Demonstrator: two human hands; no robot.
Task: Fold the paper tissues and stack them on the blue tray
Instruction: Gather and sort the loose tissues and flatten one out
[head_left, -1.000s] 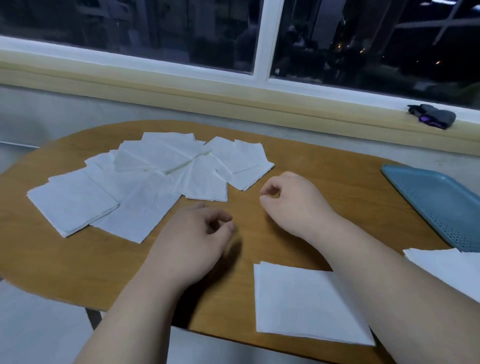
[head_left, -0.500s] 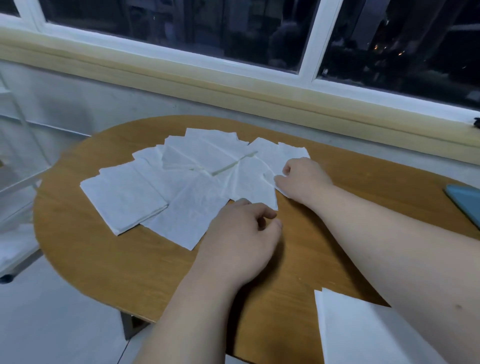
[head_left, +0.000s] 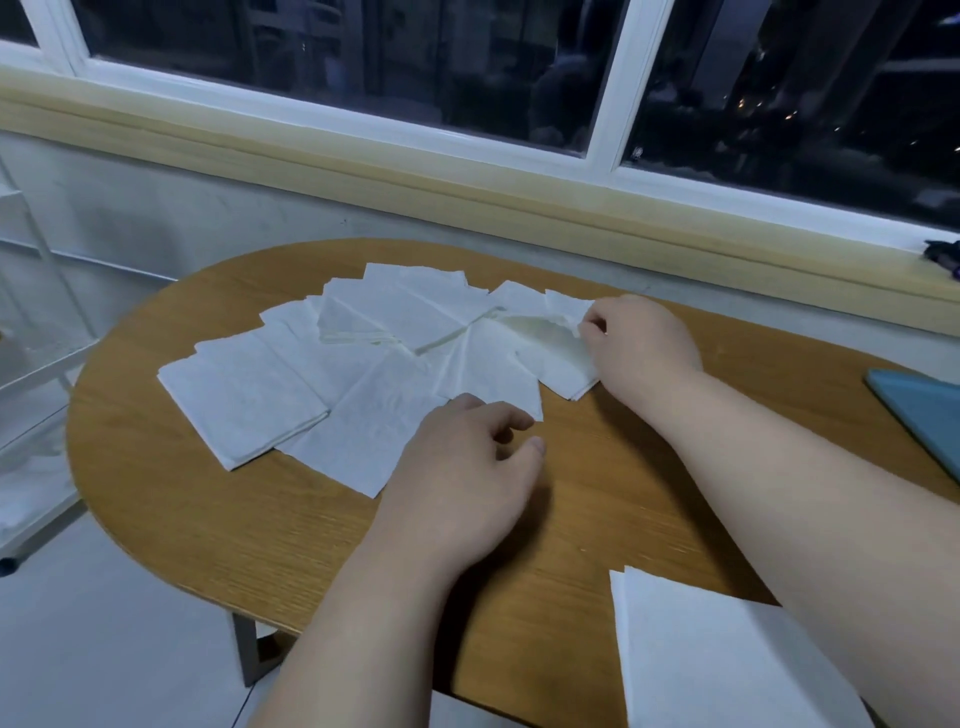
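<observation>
Tissues (head_left: 363, 364) fan left-to-right across the counter (head_left: 208, 519), left of your right grip (head_left: 644, 348), which pinches the raised far corner of the rightmost tissue (head_left: 556, 358). Your left grip (head_left: 467, 467) rests loosely curled, empty; blue tray (head_left: 924, 410) lies rightward.

2 hands (head_left: 457, 467) (head_left: 644, 343), 1 tray (head_left: 922, 413) (tissues (head_left: 363, 421) overlapping).

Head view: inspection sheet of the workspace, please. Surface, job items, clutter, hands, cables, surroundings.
Surface: round-ended wooden table.
Job's things: spread tissues overlapping at the far side; rightmost tissue lifted at a corner; flat tissue at the near edge; blue tray partly in view at the right, no tissue seen on it.
Clutter: dark object on the sill.
Hands: right hand pinches the rightmost tissue's corner; left hand loosely curled, holds nothing.
Cables: nothing seen.
Surroundings: window, dark outside; white rack at the left.
</observation>
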